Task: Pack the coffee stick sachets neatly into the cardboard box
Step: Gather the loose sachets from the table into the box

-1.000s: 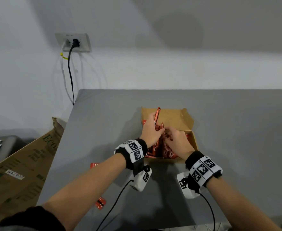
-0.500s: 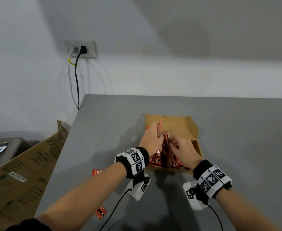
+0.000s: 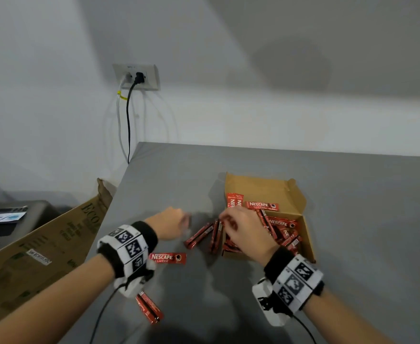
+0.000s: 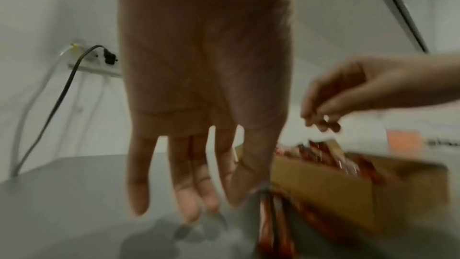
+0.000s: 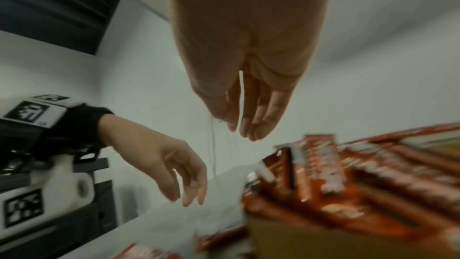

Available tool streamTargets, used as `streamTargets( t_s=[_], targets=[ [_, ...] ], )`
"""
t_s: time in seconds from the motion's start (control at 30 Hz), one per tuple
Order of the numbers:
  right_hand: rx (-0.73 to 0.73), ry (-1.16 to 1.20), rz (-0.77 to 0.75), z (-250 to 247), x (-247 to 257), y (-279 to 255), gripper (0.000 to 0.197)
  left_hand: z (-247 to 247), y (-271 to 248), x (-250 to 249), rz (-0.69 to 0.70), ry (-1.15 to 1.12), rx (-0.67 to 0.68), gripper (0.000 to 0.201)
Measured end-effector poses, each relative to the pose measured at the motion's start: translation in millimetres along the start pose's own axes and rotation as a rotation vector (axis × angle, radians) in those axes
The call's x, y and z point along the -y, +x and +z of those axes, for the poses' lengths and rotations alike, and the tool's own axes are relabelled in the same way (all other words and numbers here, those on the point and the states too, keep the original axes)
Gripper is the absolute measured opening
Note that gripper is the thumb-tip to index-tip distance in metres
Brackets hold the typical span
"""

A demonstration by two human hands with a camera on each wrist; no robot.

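The open cardboard box (image 3: pixel 261 188) sits mid-table and holds a loose heap of red coffee sachets (image 3: pixel 282 223), lying at mixed angles. Two sachets (image 3: pixel 199 235) lie on the table against the box's left side. Another sachet (image 3: pixel 168 258) lies flat nearer me, and a pair (image 3: pixel 149 307) rests by my left wrist. My left hand (image 3: pixel 185 220) hovers left of the box, blurred, with straight fingers (image 4: pixel 184 204) holding nothing. Over the box's left edge my right hand (image 3: pixel 225 219) hangs with loose fingers (image 5: pixel 259 125) above the heap (image 5: pixel 323 164), and nothing shows in it.
The grey table (image 3: pixel 353 219) meets a white wall at the back. A wall socket (image 3: pixel 136 76) with hanging cables is at the back left. A large flattened carton (image 3: pixel 42 249) leans past the table's left edge. Wrist-camera cables trail toward me.
Both hands have come out of the box. The left hand swung left over the table, the right rose to the box's left edge. Two sachets now lie beside the box.
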State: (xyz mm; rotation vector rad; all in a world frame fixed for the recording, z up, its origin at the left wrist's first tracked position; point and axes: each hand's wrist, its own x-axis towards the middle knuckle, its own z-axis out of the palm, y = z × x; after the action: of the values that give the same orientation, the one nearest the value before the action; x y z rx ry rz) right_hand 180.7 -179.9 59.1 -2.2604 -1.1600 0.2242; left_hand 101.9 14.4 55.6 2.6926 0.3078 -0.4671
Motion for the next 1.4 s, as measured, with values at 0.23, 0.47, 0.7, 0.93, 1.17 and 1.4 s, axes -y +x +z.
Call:
streamTargets(
  t_s=[0.23, 0.47, 0.7, 0.93, 1.17, 1.4],
  targets=[
    [0.479, -0.491, -0.003, 52.0, 39.1, 27.9, 0.040, 11.2, -33.2, 31.8, -0.133, 0.269, 0.314, 0.097],
    [0.536, -0.606, 0.072, 62.0, 36.4, 38.2, 0.045, 42.1, -50.9, 17.0, -0.053, 0.549, 0.439, 0.128],
    [0.529, -0.462, 0.008, 64.5, 31.3, 47.7, 0.031, 53.0, -46.5, 14.8, -0.003, 0.609, 0.296, 0.115],
    [0.449, -0.442, 0.000, 71.4, 29.3, 42.6, 0.024, 39.5, -26.1, 38.1, 0.059, 0.155, 0.080, 0.039],
    [0.223, -0.468, 0.193, 86.3, 41.2, 40.9, 0.029, 40.4, -27.4, 37.2, -0.006, 0.094, 0.043, 0.059],
    [0.314, -0.394, 0.198, 104.6, 37.9, 36.6, 0.032, 60.8, -28.4, 24.2, 0.038, 0.282, 0.036, 0.044]
  ],
)
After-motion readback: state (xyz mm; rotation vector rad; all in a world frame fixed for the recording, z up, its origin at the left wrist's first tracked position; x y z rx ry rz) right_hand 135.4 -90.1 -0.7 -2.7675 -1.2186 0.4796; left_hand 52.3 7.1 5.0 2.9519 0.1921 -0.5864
